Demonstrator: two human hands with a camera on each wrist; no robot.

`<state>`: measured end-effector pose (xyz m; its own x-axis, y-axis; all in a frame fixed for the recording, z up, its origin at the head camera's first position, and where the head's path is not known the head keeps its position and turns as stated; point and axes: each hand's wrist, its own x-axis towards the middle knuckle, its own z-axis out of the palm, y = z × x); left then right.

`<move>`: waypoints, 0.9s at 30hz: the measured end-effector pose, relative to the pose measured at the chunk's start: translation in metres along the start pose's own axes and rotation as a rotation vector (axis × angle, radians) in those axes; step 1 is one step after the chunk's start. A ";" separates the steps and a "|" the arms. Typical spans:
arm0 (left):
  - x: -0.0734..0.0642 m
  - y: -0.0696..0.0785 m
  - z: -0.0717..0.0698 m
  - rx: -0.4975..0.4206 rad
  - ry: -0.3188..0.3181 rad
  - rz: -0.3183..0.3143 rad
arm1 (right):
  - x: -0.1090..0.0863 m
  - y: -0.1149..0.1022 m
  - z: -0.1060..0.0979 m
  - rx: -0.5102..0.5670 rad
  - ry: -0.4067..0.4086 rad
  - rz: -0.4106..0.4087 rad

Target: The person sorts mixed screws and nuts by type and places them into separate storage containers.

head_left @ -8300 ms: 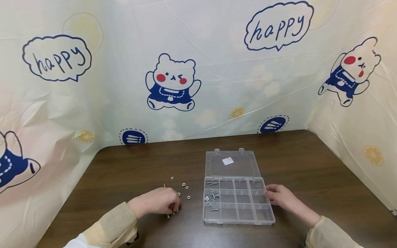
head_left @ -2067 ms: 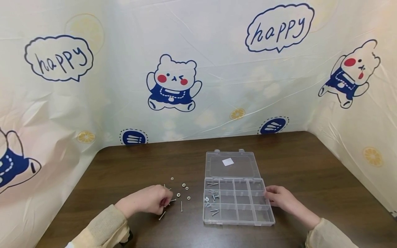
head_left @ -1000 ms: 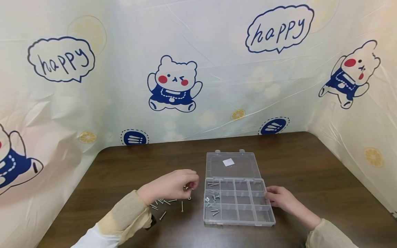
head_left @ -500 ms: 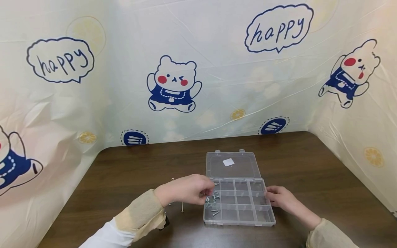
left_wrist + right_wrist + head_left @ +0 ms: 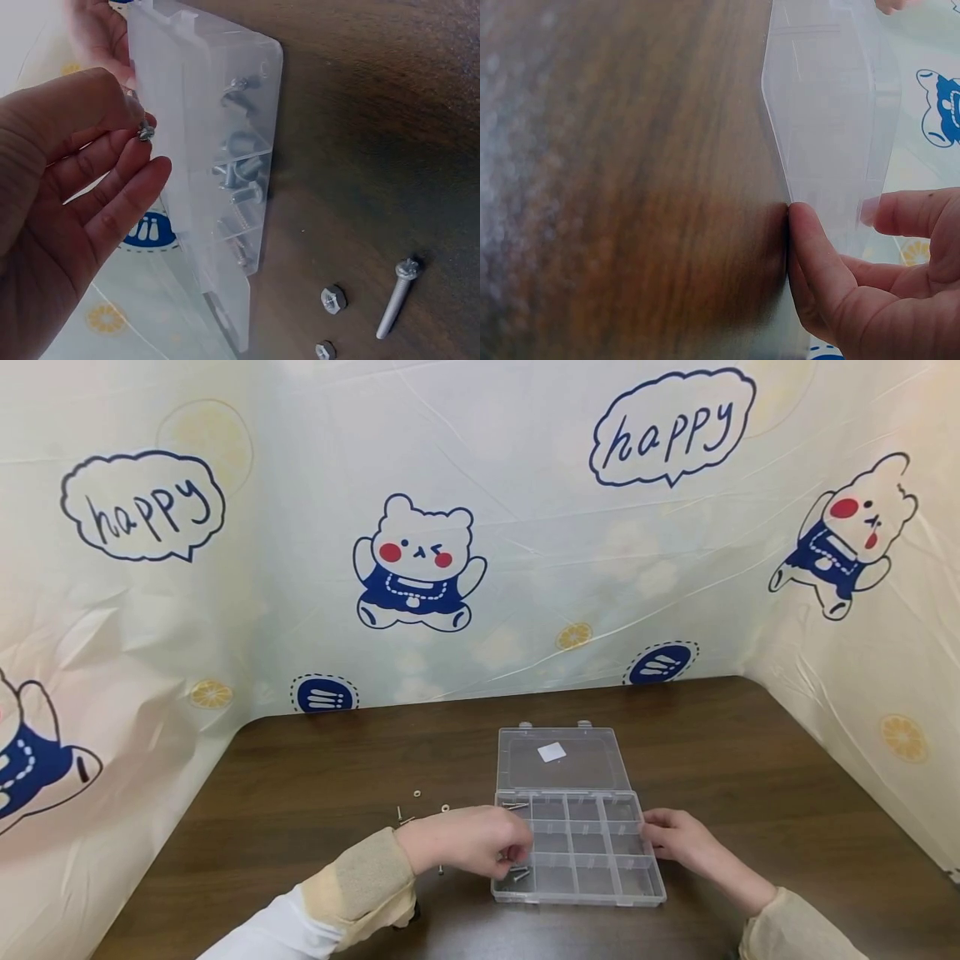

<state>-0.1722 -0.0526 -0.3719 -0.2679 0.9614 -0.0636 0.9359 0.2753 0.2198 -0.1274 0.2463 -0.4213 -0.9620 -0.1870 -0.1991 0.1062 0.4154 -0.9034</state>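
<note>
A clear plastic compartment box [image 5: 592, 902] lies on the table with its lid [image 5: 585, 768] laid back. My left hand [image 5: 472, 841] is over the box's left column and pinches a small screw [image 5: 145, 132] between thumb and fingers. Beneath and around it, loose screws [image 5: 521, 874] lie in the left-column compartments, partly hidden by the hand. My right hand [image 5: 675, 837] holds the box's right side, thumb at the rim and fingers against the outer wall in the right wrist view.
Left of the box, partly behind the left arm, lie loose nuts [image 5: 334, 299] and a longer screw [image 5: 397, 297]. A small white square [image 5: 552, 752] shows on the lid. A printed curtain [image 5: 525, 568] stands behind the table [image 5: 360, 743].
My left hand has gone from the loose hardware on the table rightward to over the box, then slightly towards its front-left compartment. My right hand has stayed at the box's right side.
</note>
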 end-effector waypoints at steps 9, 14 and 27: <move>-0.003 -0.001 0.001 0.106 0.003 -0.008 | 0.002 0.000 0.001 0.007 0.006 0.010; -0.007 -0.005 0.000 0.192 0.012 0.014 | 0.002 0.000 0.001 0.003 0.005 0.010; -0.028 -0.014 -0.008 0.200 -0.067 -0.076 | 0.003 0.001 0.000 -0.003 -0.002 0.007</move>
<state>-0.1797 -0.0838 -0.3653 -0.3300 0.9338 -0.1384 0.9421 0.3351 0.0145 -0.1300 0.2461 -0.4226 -0.9606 -0.1860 -0.2064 0.1123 0.4196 -0.9007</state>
